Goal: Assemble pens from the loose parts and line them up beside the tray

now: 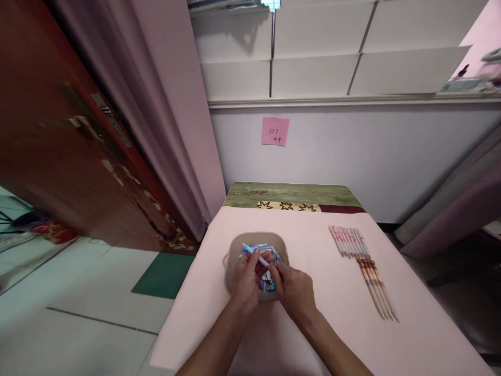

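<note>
Over a beige plastic basin [230,245] on the table, my two hands meet on a light blue pen [256,256]. My left hand [246,277] is closed around its middle, with the brighter blue end pointing up and left. At the pen's lower right end, the fingers of my right hand [293,287] are pinched on it. Blue and white pen parts [270,250] lie loosely in the basin, partly hidden under my hands.
Pinkish-white cloth [313,329] covers most of the table. On its right side lie a row of pale pens [348,242] and, below it, several brown-topped pens [378,290]. A pink note [275,131] sticks to the wall behind. A brown door [78,172] stands at left.
</note>
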